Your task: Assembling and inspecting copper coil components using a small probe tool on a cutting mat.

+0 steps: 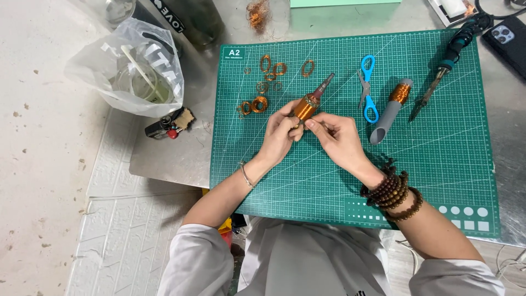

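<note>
Over a green cutting mat (438,159), my left hand (279,134) grips a cone-shaped former wound with copper wire (309,104), its grey tip pointing up and right. My right hand (339,140) pinches at the lower end of that coil, fingertips touching the left hand's. A thin bangle sits on my left wrist and wooden bead bracelets (392,192) on my right.
Several small copper wire rings (260,87) lie at the mat's upper left. Blue scissors (368,87), a second grey cone with copper winding (392,107) and a soldering iron (444,71) lie to the right. A plastic bag with a cup (134,68), a key bunch (167,126) and a phone (507,38) lie off the mat.
</note>
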